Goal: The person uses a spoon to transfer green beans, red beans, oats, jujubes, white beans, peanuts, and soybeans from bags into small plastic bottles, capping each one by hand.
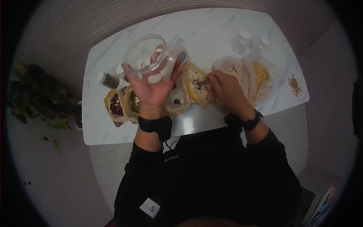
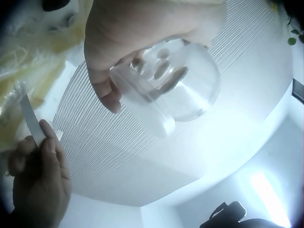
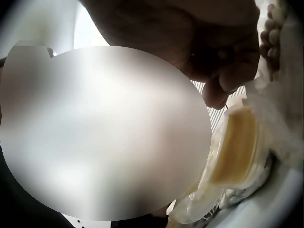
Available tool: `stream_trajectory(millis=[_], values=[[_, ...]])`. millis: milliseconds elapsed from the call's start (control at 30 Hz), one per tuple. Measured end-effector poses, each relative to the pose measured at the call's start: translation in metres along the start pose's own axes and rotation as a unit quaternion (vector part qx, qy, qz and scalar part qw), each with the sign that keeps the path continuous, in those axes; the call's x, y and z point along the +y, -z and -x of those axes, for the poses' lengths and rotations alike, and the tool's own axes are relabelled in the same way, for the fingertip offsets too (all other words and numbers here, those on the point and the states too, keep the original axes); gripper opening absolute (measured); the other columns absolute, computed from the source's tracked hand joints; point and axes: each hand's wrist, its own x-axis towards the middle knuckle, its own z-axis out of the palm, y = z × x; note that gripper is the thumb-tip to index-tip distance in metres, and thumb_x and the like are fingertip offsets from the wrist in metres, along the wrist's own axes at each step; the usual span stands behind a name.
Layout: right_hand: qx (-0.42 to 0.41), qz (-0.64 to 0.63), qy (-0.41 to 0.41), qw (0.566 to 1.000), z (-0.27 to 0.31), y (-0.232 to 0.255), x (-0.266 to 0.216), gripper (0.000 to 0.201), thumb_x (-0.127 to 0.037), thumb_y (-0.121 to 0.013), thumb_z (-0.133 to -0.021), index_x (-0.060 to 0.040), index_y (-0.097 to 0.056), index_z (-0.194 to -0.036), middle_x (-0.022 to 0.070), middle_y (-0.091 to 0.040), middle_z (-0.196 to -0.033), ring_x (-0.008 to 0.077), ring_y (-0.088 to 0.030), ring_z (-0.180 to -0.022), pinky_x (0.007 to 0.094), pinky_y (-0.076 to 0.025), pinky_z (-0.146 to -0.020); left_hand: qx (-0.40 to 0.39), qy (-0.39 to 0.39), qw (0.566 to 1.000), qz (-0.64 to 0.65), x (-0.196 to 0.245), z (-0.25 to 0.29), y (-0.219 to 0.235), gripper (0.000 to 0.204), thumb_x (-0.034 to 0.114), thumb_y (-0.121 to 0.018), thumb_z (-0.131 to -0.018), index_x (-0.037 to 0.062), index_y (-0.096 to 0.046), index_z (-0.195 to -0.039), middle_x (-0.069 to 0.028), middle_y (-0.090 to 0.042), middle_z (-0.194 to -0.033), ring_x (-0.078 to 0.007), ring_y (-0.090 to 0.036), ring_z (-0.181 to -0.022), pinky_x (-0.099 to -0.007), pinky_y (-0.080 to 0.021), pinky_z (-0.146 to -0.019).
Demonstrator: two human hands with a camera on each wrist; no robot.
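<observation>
The left hand point(image 1: 153, 90) grips a clear container point(image 1: 143, 55) left of the open bag point(image 1: 201, 99), from beneath, seemingly supporting its white beans point(image 1: 154, 78); the right hand point(image 1: 231, 90) pinches a flat utensil point(image 2: 31, 116), angled apparently for reaching in.

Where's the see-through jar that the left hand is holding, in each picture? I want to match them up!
Head: the see-through jar is left of centre, high up, in the left hand.
Left wrist: it's right of centre, in the upper half, just below the left hand.
Right wrist: I can't make it out; much of that picture is blurred.
Shared landmark: the right hand, which shows in all three.
</observation>
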Motion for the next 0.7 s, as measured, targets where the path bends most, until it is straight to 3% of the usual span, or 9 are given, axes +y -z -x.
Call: stream_trajectory(millis=[33,133,267,333,400,433,500,633,700], values=[[-0.039,-0.095,-0.086,0.991,-0.001,0.000,0.002,0.021,-0.016,-0.049,-0.098,-0.0008,-0.062,-0.102,0.0070,-0.064,-0.074,0.0149,-0.061,-0.062,0.0273,-0.049,-0.056,-0.001,0.003,1.000,0.001,-0.001,-0.002,0.009,0.100,0.082,-0.036,-0.081,0.0025,-0.034,-0.143,-0.0241,-0.043,-0.137,-0.0477,-0.049,-0.117,-0.0603,-0.040,-0.100],[-0.019,-0.196,-0.152,0.969,0.000,0.003,0.006,0.022,-0.015,-0.046,-0.099,-0.0002,-0.062,-0.101,0.0064,-0.063,-0.071,0.0144,-0.059,-0.053,0.0271,-0.048,-0.052,-0.029,0.012,1.000,0.003,-0.005,-0.006,0.025,0.101,0.082,-0.036,-0.081,0.0028,-0.032,-0.144,-0.0225,-0.040,-0.141,-0.0461,-0.045,-0.123,-0.0607,-0.037,-0.101],[0.001,-0.304,-0.228,0.925,-0.003,0.024,0.008,0.025,-0.018,-0.045,-0.101,-0.0018,-0.063,-0.103,0.0023,-0.061,-0.070,0.0074,-0.055,-0.054,0.0227,-0.046,-0.050,0.067,-0.017,0.997,-0.019,-0.009,-0.001,0.017,0.106,0.083,-0.036,-0.080,0.0007,-0.028,-0.147,-0.0210,-0.036,-0.145,-0.0421,-0.035,-0.133,-0.0609,-0.031,-0.106],[0.024,-0.322,-0.204,0.924,-0.004,0.034,0.009,0.025,-0.019,-0.044,-0.101,-0.0033,-0.063,-0.106,0.0027,-0.060,-0.070,0.0066,-0.053,-0.052,0.0205,-0.044,-0.048,0.088,-0.028,0.995,-0.038,-0.011,-0.001,0.012,0.108,0.083,-0.036,-0.080,-0.0002,-0.028,-0.147,-0.0207,-0.035,-0.146,-0.0405,-0.033,-0.135,-0.0603,-0.029,-0.108],[0.036,-0.350,-0.190,0.917,-0.004,0.044,0.004,0.025,-0.020,-0.045,-0.101,-0.0032,-0.063,-0.107,0.0032,-0.061,-0.070,0.0067,-0.053,-0.052,0.0204,-0.044,-0.048,0.137,-0.065,0.986,-0.069,-0.013,-0.001,0.009,0.101,0.081,-0.033,-0.083,0.0024,-0.032,-0.145,-0.0263,-0.038,-0.142,-0.0459,-0.044,-0.124,-0.0565,-0.038,-0.103],[0.046,-0.378,-0.176,0.908,-0.005,0.047,0.000,0.025,-0.020,-0.046,-0.101,-0.0031,-0.063,-0.109,0.0038,-0.061,-0.071,0.0068,-0.053,-0.052,0.0204,-0.044,-0.049,0.137,-0.068,0.986,-0.068,-0.014,-0.002,0.008,0.101,0.081,-0.033,-0.083,0.0024,-0.032,-0.145,-0.0263,-0.038,-0.142,-0.0459,-0.044,-0.124,-0.0565,-0.038,-0.103],[0.056,-0.397,-0.133,0.906,-0.007,0.053,-0.011,0.026,-0.021,-0.046,-0.101,-0.0032,-0.063,-0.109,0.0039,-0.062,-0.072,0.0068,-0.053,-0.052,0.0202,-0.044,-0.050,0.159,-0.109,0.971,-0.140,-0.017,-0.002,0.005,0.104,0.082,-0.032,-0.083,-0.0001,-0.030,-0.146,-0.0252,-0.033,-0.146,-0.0440,-0.038,-0.131,-0.0548,-0.030,-0.110],[0.089,-0.413,-0.030,0.906,-0.014,0.050,-0.052,0.026,-0.020,-0.047,-0.101,-0.0024,-0.064,-0.111,0.0039,-0.062,-0.075,0.0068,-0.055,-0.057,0.0193,-0.045,-0.055,0.129,-0.101,0.974,-0.157,-0.017,-0.001,0.010,0.105,0.081,-0.032,-0.083,-0.0037,-0.031,-0.144,-0.0226,-0.035,-0.146,-0.0400,-0.036,-0.134,-0.0513,-0.026,-0.113],[0.093,-0.351,0.007,0.932,-0.020,0.035,-0.066,0.025,-0.017,-0.047,-0.101,-0.0022,-0.064,-0.112,0.0032,-0.062,-0.076,0.0068,-0.056,-0.060,0.0199,-0.046,-0.056,0.111,-0.073,0.985,-0.109,-0.020,0.001,0.005,0.095,0.078,-0.029,-0.087,0.0005,-0.038,-0.142,-0.0215,-0.045,-0.139,-0.0367,-0.046,-0.127,-0.0480,-0.032,-0.111]])
